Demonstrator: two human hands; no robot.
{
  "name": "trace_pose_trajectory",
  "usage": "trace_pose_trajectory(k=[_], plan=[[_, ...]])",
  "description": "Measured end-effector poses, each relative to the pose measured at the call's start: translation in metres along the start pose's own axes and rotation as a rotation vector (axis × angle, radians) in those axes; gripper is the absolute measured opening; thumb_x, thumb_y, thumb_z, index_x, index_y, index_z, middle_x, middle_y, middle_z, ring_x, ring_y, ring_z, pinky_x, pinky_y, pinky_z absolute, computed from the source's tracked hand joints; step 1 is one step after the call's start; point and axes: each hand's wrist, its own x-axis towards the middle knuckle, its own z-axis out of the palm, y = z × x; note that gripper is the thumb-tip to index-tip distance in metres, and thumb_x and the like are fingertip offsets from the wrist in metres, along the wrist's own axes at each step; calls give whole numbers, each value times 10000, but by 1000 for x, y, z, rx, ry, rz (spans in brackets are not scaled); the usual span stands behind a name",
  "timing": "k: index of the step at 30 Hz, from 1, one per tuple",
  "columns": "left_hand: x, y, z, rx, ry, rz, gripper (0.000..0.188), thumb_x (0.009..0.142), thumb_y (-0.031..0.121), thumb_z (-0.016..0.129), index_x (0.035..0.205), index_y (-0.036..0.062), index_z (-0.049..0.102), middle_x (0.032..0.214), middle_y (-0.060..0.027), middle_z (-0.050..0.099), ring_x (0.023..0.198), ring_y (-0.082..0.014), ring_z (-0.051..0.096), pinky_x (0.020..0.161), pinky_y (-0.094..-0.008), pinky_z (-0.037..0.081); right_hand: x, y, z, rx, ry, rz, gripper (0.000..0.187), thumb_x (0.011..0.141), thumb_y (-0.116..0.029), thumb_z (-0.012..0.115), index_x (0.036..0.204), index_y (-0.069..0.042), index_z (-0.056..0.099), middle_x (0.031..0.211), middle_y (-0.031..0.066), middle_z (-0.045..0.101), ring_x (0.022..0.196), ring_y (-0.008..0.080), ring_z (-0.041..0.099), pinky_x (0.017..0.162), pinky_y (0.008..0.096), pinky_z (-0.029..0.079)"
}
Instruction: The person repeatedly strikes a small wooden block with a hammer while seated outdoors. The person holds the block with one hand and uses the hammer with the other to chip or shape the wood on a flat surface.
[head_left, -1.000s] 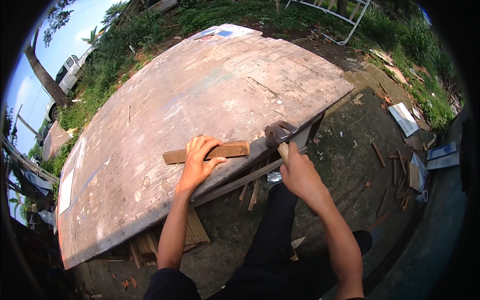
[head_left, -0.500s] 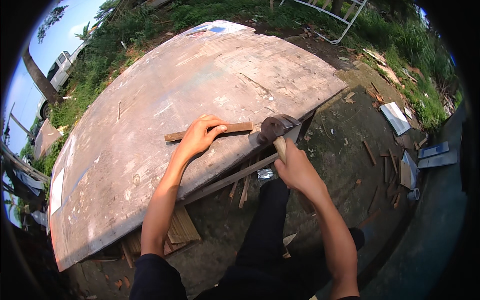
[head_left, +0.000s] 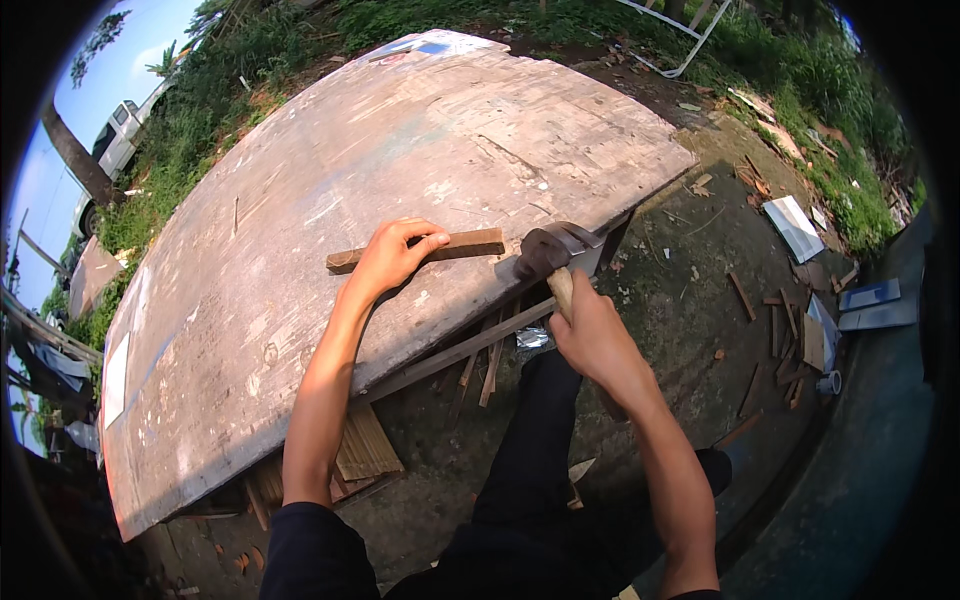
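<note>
My left hand (head_left: pixel 392 258) is closed around a short brown wooden strip (head_left: pixel 470 245), fingers over its far side and thumb along the top. The strip lies on a large worn wooden tabletop (head_left: pixel 290 320), roughly along its near edge. In my right hand (head_left: pixel 597 335) is a claw hammer (head_left: pixel 548 252), gripped by its pale wooden handle close below the head. The dark hammer head hovers at the table's near edge, just right of the strip's end and apart from it. Much of the handle is hidden by my hand.
Slats (head_left: pixel 368 450) are stacked under the table's near side. A crumpled piece of foil (head_left: pixel 532 338) shows below the edge. Scrap wood (head_left: pixel 740 296) and a white panel (head_left: pixel 793 230) lie on the ground at right. A white metal frame (head_left: pixel 690 45) stands beyond the table.
The wooden strip has shifted slightly away from the table's near edge with my left hand, and more of its near side shows. My right hand and the hammer stay nearly in place.
</note>
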Motion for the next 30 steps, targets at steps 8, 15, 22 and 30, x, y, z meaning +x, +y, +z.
trace_pose_trajectory(k=[8, 15, 22, 30], plan=[[-22, 11, 9, 116, 64, 95, 334, 920, 341, 652, 1122, 76, 677, 1030, -103, 667, 1029, -294, 592, 895, -400, 452, 0, 3, 2, 9, 24, 0, 329, 856, -68, 604, 1107, 71, 442, 935, 392, 614, 932, 552, 593, 813, 570, 486], [-42, 12, 24, 205, 158, 145, 407, 859, 368, 711, 1169, 107, 674, 1086, -72, 603, 1035, -284, 557, 893, -410, 448, -1, 6, -1, 77, -3, 23, 336, 877, -109, 587, 1130, 73, 462, 879, 361, 624, 890, 535, 612, 762, 548, 478], [-38, 9, 24, 229, 130, 39, 440, 846, 457, 706, 1105, 102, 693, 1008, -50, 570, 989, -269, 552, 850, -410, 454, -21, -16, 15, 162, 136, -172, 384, 937, -231, 633, 1207, 10, 504, 821, 302, 642, 792, 499, 632, 625, 518, 483], [-34, -1, 25, 166, 126, 41, 386, 740, 219, 750, 1109, 115, 699, 944, -75, 543, 958, -293, 544, 802, -419, 442, -13, -20, 43, -413, 242, -775, 500, 815, -168, 717, 1265, -94, 513, 738, 63, 498, 617, 253, 626, 527, 366, 523]])
